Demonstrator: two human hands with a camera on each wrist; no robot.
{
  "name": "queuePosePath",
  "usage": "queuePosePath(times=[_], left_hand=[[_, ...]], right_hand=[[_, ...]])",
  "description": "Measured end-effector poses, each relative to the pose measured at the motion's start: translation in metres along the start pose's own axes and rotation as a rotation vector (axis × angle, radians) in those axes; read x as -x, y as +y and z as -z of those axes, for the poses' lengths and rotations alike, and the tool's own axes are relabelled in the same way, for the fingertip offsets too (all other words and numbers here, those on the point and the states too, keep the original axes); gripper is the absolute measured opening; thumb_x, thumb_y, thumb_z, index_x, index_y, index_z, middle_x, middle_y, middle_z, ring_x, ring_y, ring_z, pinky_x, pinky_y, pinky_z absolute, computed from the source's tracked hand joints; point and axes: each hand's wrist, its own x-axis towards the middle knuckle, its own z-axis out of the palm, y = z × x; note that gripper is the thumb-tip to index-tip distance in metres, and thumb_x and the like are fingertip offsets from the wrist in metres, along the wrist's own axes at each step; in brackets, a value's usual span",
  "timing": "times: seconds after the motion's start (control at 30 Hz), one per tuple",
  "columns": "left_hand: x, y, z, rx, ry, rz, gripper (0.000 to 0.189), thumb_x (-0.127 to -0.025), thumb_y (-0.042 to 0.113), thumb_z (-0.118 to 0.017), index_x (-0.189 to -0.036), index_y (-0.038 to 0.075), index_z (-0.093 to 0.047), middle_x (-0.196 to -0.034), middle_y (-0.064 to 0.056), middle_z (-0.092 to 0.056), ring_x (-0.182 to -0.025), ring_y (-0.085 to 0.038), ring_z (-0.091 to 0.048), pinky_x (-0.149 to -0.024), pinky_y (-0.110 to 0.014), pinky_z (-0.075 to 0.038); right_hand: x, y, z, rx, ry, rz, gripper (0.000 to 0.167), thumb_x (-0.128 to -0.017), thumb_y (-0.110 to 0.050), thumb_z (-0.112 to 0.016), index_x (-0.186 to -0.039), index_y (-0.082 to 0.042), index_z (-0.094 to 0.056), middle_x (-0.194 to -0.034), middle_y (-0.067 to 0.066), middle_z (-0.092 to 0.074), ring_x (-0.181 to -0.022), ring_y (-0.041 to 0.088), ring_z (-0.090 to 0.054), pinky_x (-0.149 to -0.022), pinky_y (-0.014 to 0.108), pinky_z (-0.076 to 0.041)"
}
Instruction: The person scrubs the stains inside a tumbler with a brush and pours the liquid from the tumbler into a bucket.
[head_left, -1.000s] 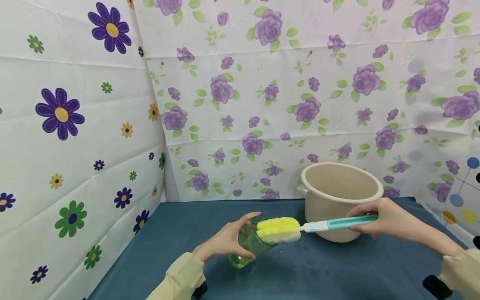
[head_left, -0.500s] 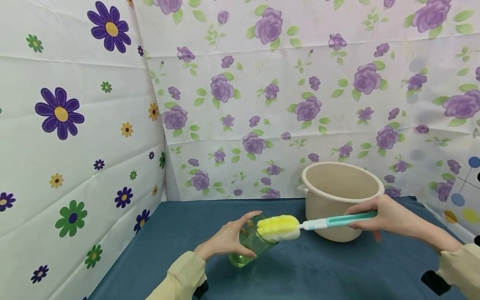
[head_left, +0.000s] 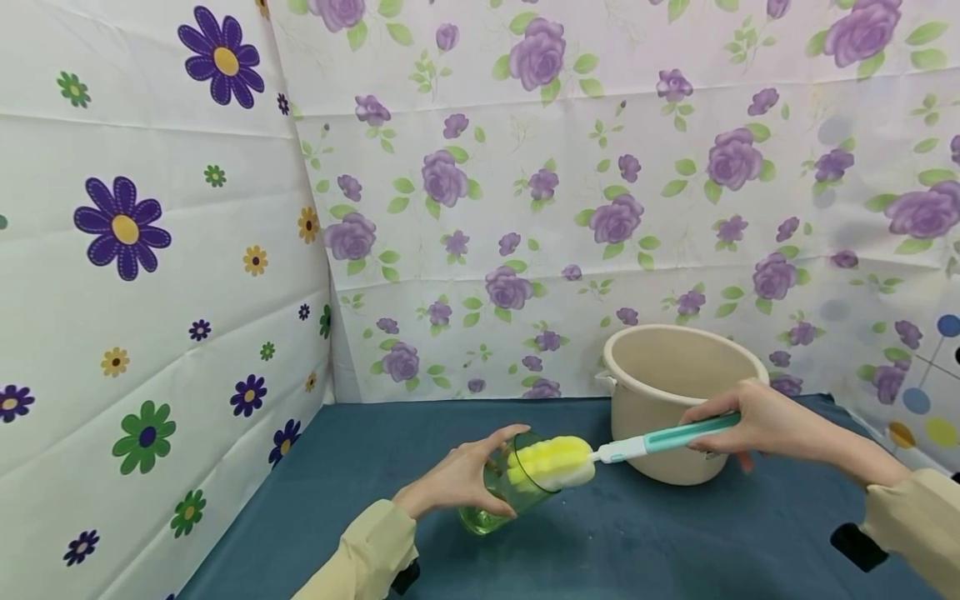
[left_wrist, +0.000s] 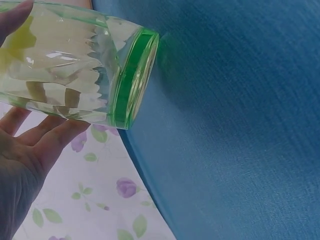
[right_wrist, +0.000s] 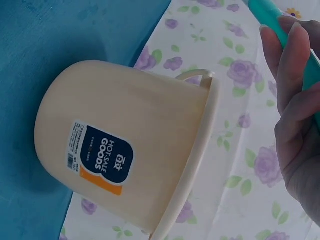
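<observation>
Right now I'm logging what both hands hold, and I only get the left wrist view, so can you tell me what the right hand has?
Observer: The right hand grips the turquoise part of a brush handle.
Operator: Is the yellow end all the way in?
Observer: No, part of the yellow and white sponge head sticks out of the mouth of the green-tinted cup.
Operator: Anything standing near that hand?
Observer: Yes, a beige bucket stands upright on the blue cloth, partly behind the hand in the head view.
</observation>
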Motion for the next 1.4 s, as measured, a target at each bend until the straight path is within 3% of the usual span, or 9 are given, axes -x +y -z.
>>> queuePosePath(times=[0.23,0.53,0.9,1.07,1.4], left_hand=[[-0.001,0.000,-0.001,-0.034,0.000,0.000,0.099,-0.064,0.042,-0.080,-0.142,0.037,-0.020,-0.117,0.000,-0.048,-0.090,-0.011,-0.053,-0.067,-0.032,-0.045],[-0.001,0.001,-0.001,-0.065,0.007,-0.001,0.099,-0.064,0.044,-0.079,-0.142,0.041,-0.018,-0.121,0.000,-0.050,-0.104,-0.014,-0.049,-0.073,-0.036,-0.044],[0.000,-0.001,-0.001,-0.066,0.005,0.004,0.099,-0.065,0.046,-0.078,-0.142,0.041,-0.017,-0.123,-0.001,-0.049,-0.106,-0.015,-0.049,-0.074,-0.037,-0.044],[0.001,-0.001,-0.001,-0.064,0.007,0.025,0.098,-0.064,0.047,-0.078,-0.142,0.040,-0.018,-0.121,-0.001,-0.049,-0.102,-0.016,-0.051,-0.073,-0.036,-0.044],[0.001,0.001,-0.001,-0.077,0.014,-0.005,0.098,-0.065,0.045,-0.079,-0.143,0.036,-0.020,-0.118,-0.001,-0.050,-0.098,-0.014,-0.052,-0.070,-0.034,-0.044]], right_hand=[[-0.007,0.000,-0.004,-0.041,-0.020,0.052,0.024,-0.084,-0.007,-0.064,-0.105,0.004,-0.065,-0.074,-0.003,-0.066,-0.038,0.009,-0.052,-0.038,0.029,-0.043],[-0.016,0.001,-0.010,-0.039,-0.017,0.098,0.021,-0.084,-0.007,-0.065,-0.103,-0.001,-0.067,-0.073,-0.003,-0.065,-0.037,0.009,-0.052,-0.037,0.028,-0.042],[-0.024,0.007,-0.020,-0.032,-0.016,0.077,0.021,-0.084,-0.011,-0.066,-0.103,-0.002,-0.068,-0.059,-0.007,-0.060,-0.036,0.007,-0.051,-0.033,0.027,-0.038],[-0.028,0.011,-0.024,-0.037,-0.019,0.071,0.022,-0.084,-0.013,-0.066,-0.104,-0.002,-0.067,-0.062,-0.006,-0.061,-0.036,0.008,-0.051,-0.033,0.028,-0.038],[-0.030,0.016,-0.028,-0.063,-0.042,0.033,0.021,-0.085,-0.017,-0.065,-0.103,-0.007,-0.068,-0.068,-0.004,-0.064,-0.035,0.014,-0.052,-0.031,0.024,-0.036]])
